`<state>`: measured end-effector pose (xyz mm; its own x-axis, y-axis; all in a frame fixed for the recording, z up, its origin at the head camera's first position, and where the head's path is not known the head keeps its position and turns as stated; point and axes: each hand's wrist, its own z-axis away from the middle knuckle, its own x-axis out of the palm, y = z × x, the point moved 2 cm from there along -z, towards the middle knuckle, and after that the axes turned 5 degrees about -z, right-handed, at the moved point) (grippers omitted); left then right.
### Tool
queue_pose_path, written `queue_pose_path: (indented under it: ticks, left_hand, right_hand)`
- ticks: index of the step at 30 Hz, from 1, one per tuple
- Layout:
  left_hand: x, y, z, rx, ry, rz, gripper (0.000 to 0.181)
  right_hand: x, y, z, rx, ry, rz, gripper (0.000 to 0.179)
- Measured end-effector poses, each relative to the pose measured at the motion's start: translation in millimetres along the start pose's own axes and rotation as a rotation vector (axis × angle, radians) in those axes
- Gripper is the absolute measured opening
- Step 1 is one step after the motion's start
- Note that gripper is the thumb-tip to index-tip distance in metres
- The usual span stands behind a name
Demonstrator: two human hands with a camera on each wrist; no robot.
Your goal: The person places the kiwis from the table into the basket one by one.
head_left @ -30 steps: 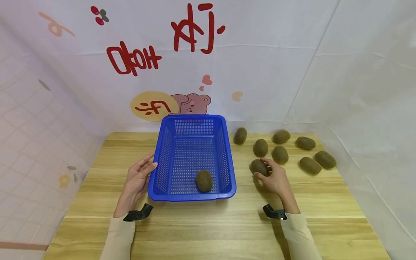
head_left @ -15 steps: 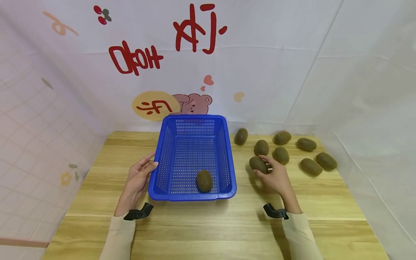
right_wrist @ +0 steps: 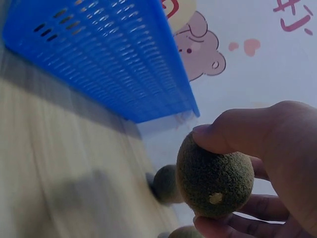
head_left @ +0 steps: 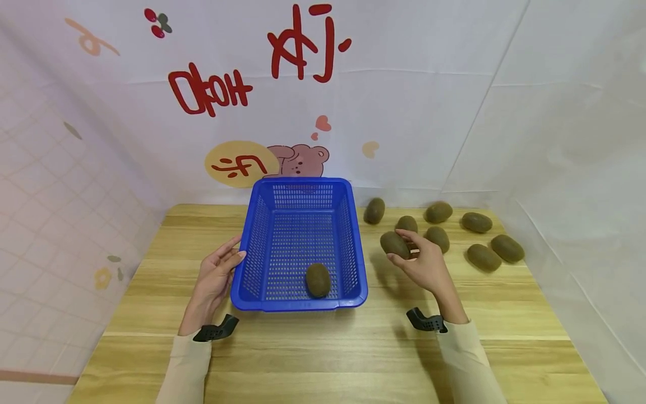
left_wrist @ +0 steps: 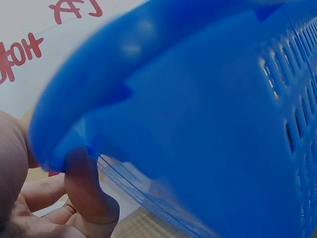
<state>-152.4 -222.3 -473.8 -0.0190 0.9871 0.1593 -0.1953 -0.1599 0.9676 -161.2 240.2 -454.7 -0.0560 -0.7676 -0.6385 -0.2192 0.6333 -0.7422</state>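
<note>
My right hand [head_left: 425, 264] pinches a brown fuzzy kiwi [head_left: 395, 245] between thumb and fingers, to the right of the blue basket [head_left: 300, 306]. In the right wrist view the held kiwi [right_wrist: 214, 173] shows its pale end spot and is raised above the wooden table. My left hand [head_left: 214, 278] grips the basket's left rim. In the left wrist view, fingers [left_wrist: 91, 191] curl under that rim [left_wrist: 54, 119]. A single kiwi [head_left: 318, 280] lies inside the basket near its front.
Several more kiwis lie at the table's back right, among them one kiwi [head_left: 374, 211] close to the basket and another kiwi [head_left: 507, 248] near the right edge. Behind the wooden table [head_left: 313, 359] hangs a white printed cloth [head_left: 414, 112].
My right hand has lifted the kiwi off the table and shifted it slightly left and up toward the back. The left hand and the basket stay in place.
</note>
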Motion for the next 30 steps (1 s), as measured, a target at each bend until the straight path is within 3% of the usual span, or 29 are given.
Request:
queue_pose_path:
  ticks: [9,20,30]
  left_hand:
    - [-0.3,-1.0,-0.8,0.006,-0.017,0.013,0.064]
    - [-1.5,-1.2,2.7,-0.003,0.0,0.005,0.064]
    - [-0.8,-1.8,-1.2,0.006,-0.007,0.032,0.063]
  right_hand:
    - [-3.2,-21.6,-11.6,-0.066,-0.001,-0.011,0.059]
    - [5.9,-53.2,-28.0,-0.14,-0.019,-0.099,0.06]
    - [10.6,-75.5,-39.8,-0.167,-0.041,-0.077,0.06]
